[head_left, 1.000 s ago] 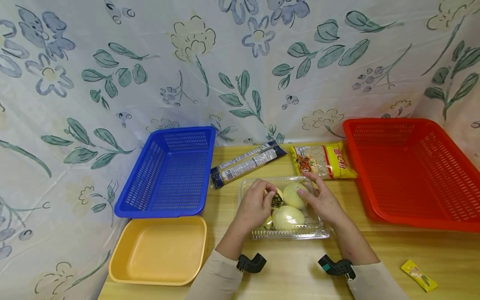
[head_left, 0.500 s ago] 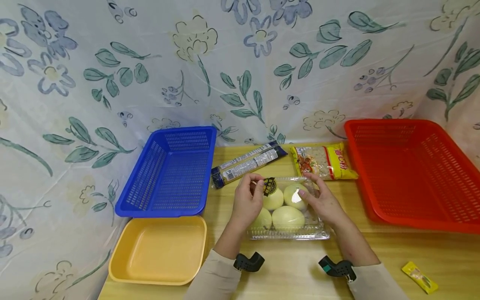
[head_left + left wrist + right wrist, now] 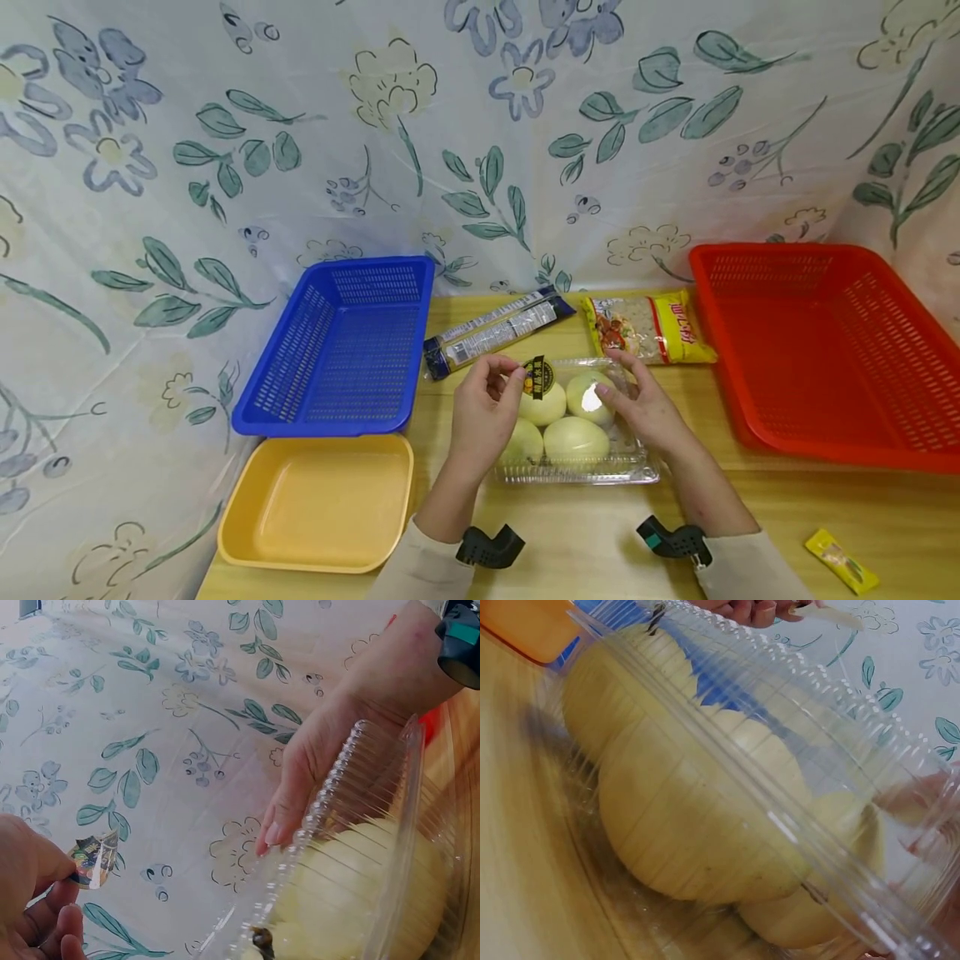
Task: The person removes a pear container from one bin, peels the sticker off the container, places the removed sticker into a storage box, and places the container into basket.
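Sticker (image 3: pixel 538 377) pinched btwn thumb & fingers of L hand (image 3: pixel 483 408), held just above clear box (image 3: pixel 630 440) w/ pale yellow fruits (image 3: pixel 576 439), mid tabletop (image 3: pixel 570 533); R hand (image 3: pixel 652 408) rests on box's R side, fingers fairly straight, thumb on lid. Behind, nr tabletop's back edge: long blue-ended pkt (image 3: pixel 498 329) & yellow bag (image 3: pixel 647 327). Blue basket (image 3: pixel 330 430) twd back L corner, yellow tray (image 3: pixel 318 500) by L edge, red basket (image 3: pixel 817 358) back R, sm. sachet (image 3: pixel 842 562) in front of it.
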### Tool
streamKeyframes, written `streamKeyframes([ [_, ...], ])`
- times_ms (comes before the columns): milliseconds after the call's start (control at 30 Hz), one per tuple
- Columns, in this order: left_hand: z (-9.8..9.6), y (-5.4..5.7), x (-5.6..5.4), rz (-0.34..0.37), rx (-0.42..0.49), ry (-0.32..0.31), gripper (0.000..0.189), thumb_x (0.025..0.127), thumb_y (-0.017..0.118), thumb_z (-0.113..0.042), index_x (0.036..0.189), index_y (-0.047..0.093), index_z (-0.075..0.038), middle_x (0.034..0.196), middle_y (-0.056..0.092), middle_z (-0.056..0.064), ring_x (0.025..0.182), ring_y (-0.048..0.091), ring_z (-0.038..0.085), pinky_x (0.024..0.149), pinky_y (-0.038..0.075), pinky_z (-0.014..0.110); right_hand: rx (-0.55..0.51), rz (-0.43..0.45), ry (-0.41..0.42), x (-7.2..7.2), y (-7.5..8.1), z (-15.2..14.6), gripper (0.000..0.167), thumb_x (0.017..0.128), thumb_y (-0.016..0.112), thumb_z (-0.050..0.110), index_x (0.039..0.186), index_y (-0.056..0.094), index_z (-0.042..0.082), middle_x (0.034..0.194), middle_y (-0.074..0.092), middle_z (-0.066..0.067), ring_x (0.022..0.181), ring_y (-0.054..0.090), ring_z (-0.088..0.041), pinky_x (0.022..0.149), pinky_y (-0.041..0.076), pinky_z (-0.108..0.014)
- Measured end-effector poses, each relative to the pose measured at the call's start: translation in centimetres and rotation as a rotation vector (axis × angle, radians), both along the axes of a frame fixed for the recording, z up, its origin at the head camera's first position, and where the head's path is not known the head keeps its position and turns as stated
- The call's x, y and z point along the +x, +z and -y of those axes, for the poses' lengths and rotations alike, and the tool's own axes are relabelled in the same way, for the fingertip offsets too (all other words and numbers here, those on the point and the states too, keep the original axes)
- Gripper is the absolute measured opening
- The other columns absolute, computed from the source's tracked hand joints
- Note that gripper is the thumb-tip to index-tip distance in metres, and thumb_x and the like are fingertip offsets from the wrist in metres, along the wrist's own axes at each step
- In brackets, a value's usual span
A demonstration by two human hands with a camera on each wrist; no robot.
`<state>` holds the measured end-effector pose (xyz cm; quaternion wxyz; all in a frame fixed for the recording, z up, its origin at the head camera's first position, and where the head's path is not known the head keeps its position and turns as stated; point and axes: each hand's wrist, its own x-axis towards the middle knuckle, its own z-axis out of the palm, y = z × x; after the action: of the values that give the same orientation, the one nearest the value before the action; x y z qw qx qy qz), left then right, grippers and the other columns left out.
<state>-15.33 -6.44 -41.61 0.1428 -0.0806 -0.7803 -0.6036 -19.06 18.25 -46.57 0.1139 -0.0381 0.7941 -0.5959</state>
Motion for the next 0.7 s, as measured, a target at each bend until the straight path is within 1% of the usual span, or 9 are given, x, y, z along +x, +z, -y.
streamKeyframes([
  [133, 0.3, 0.6, 0.6, -0.031, -0.016, 0.020, 0.008, 0.098, 0.069, -0.016, 0.104, 0.070, -0.011, 0.089, 0.071, 0.007, 0.072, 0.058, 0.012, 0.064, 0.048, 0.021, -0.007, -0.003, 0.001, 0.0, 0.0, 0.0, 0.075, 0.103, 0.062, 0.032, 0.163, 0.019, 0.019, 0.171, 0.005, -0.021, 0.151, 0.022, -0.053, 0.114, 0.032, -0.067],
  [233, 0.6, 0.7, 1.1, -0.024, -0.042, 0.021, 0.005, 0.097, 0.070, -0.015, 0.102, 0.072, -0.013, 0.089, 0.072, 0.004, 0.075, 0.060, 0.012, 0.067, 0.050, 0.022, -0.007, -0.004, 0.001, 0.0, 0.0, 0.0, 0.075, 0.103, 0.062, 0.030, 0.163, 0.018, 0.019, 0.171, 0.006, -0.021, 0.152, 0.022, -0.053, 0.115, 0.032, -0.067],
  [367, 1.1, 0.8, 2.2, 0.024, -0.090, 0.021, 0.004, 0.097, 0.070, -0.013, 0.101, 0.072, -0.014, 0.090, 0.072, 0.002, 0.075, 0.061, 0.011, 0.068, 0.052, 0.023, -0.014, 0.004, -0.001, 0.0, 0.1, 0.0, 0.074, 0.103, 0.062, 0.029, 0.163, 0.018, 0.020, 0.171, 0.006, -0.020, 0.152, 0.021, -0.052, 0.115, 0.031, -0.067],
  [467, 1.8, 0.6, 3.0, 0.067, -0.109, 0.010, 0.004, 0.097, 0.071, -0.014, 0.101, 0.072, -0.013, 0.090, 0.071, 0.003, 0.076, 0.062, 0.011, 0.068, 0.052, 0.023, -0.023, 0.012, -0.001, 0.0, 0.1, 0.0, 0.075, 0.103, 0.062, 0.030, 0.163, 0.018, 0.020, 0.172, 0.005, -0.019, 0.153, 0.020, -0.052, 0.115, 0.030, -0.067],
  [533, 2.5, 0.5, 3.6, 0.099, -0.094, -0.014, 0.006, 0.097, 0.070, -0.015, 0.103, 0.071, -0.012, 0.091, 0.072, 0.004, 0.076, 0.064, 0.012, 0.067, 0.053, 0.023, -0.032, 0.013, -0.001, 0.0, 0.1, 0.0, 0.075, 0.103, 0.062, 0.031, 0.163, 0.019, 0.020, 0.172, 0.005, -0.019, 0.153, 0.020, -0.052, 0.115, 0.031, -0.067],
  [700, 5.0, 0.1, 4.9, 0.195, -0.033, -0.056, 0.010, 0.096, 0.072, -0.015, 0.106, 0.069, -0.012, 0.089, 0.073, 0.007, 0.076, 0.071, 0.021, 0.067, 0.054, 0.023, -0.060, 0.010, 0.002, 0.0, 0.0, -0.1, 0.074, 0.103, 0.062, 0.031, 0.162, 0.019, 0.019, 0.172, 0.006, -0.018, 0.154, 0.020, -0.049, 0.116, 0.031, -0.066],
])
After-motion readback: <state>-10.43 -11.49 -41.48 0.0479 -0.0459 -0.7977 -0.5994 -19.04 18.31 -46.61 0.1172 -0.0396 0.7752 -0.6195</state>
